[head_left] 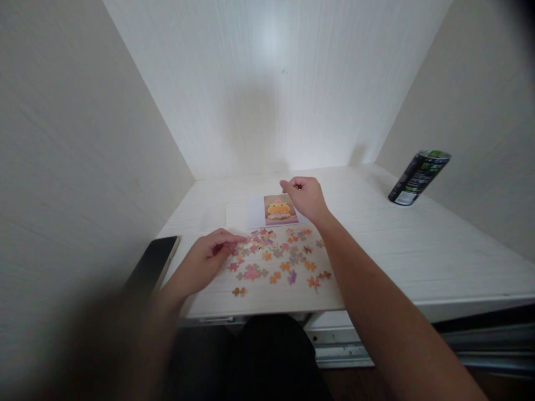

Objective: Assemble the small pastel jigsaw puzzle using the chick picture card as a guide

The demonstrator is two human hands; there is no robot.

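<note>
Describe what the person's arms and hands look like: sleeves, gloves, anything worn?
Both forearms are bare to the frame edge, with no sleeves visible. The left hand and right hand wear no gloves; no rings, watch or markings can be made out.

A black can (419,177) stands far right on the white desk (418,245); a dark phone (151,266) lies at its left edge.
</note>
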